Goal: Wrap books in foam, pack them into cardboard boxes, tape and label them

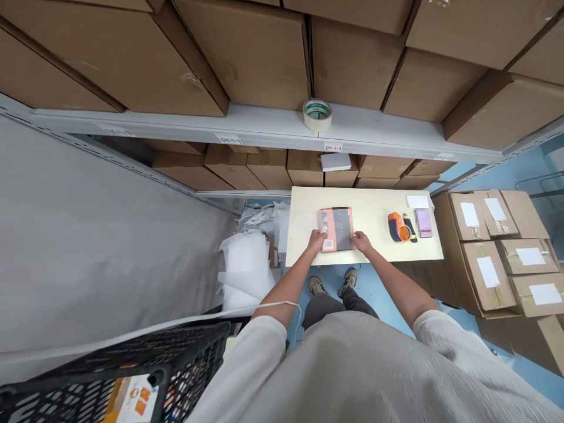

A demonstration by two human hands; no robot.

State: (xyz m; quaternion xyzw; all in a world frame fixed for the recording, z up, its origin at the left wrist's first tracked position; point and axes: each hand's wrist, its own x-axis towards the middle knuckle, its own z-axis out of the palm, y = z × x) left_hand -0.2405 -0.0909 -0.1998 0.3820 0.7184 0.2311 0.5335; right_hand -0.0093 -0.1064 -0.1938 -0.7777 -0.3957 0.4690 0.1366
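Left hand (316, 239) is gripping the lower left edge of a flat orange-and-grey packet (338, 228), which is resting at 9 o'clock on the worktop (374, 202). Right hand (362, 241) is holding the packet's right edge. Orange tape dispenser (399, 228) is sitting at 3 o'clock, near a pink packet (423, 223), with taped cardboard boxes (484, 247) standing beyond the worktop's right edge.

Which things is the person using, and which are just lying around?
Being used: the left hand and right hand, both on the flat orange-and-grey packet.

Just lying around: the orange tape dispenser, small pink packet, white paper slip, tape roll on the shelf, black plastic crate, taped cardboard boxes.
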